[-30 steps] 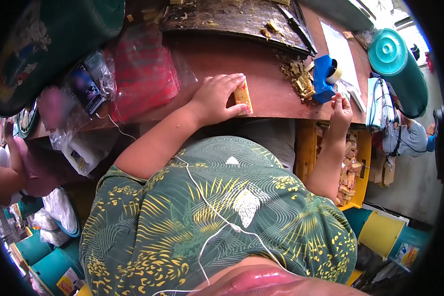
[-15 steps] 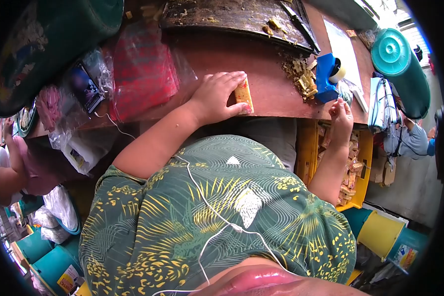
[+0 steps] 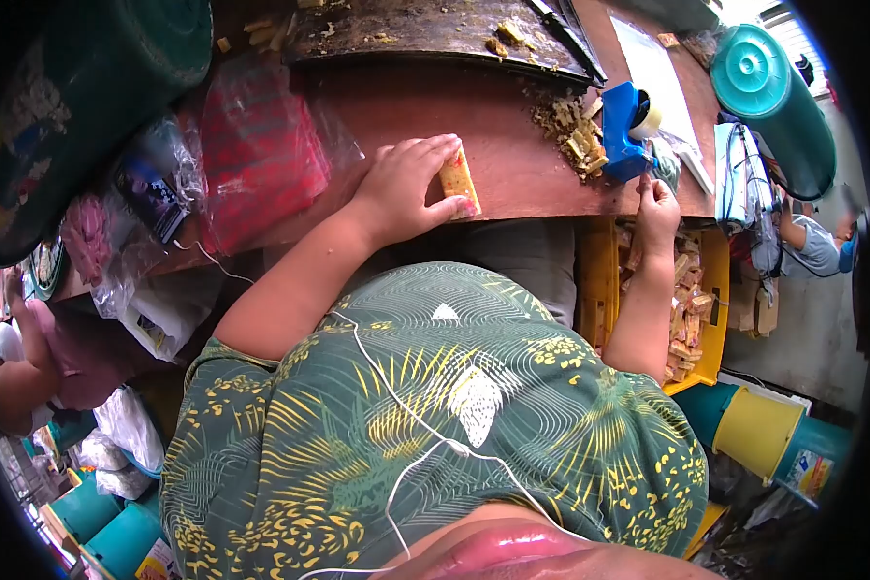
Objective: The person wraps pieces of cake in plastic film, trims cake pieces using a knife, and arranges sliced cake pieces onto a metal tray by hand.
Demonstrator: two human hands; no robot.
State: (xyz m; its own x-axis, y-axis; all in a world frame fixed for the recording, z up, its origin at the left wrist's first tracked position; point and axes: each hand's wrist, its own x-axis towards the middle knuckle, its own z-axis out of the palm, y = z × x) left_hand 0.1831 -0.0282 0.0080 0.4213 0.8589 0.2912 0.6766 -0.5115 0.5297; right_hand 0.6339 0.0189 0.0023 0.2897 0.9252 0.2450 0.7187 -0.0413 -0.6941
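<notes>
My left hand is closed around a flat rectangular pack of yellowish bars with red specks, fingers along its far end and thumb at its near end. The pack lies on the brown table close to the front edge. Farther right, my right hand pinches at the near tip of a blue tape dispenser, where the end of the tape comes off; the strip itself hardly shows. A pale roll of tape sits in the dispenser. Broken yellow bar pieces and crumbs are heaped just left of it.
A dark, crumb-strewn tray stands at the back. Red plastic bags lie left, beside a large green container. Below the table's right side is a yellow crate of packed bars. Other people appear at both edges.
The view has shifted slightly. My right hand stays pinched by the dispenser's tip, a little closer to it. My left hand keeps the pack on the table.
</notes>
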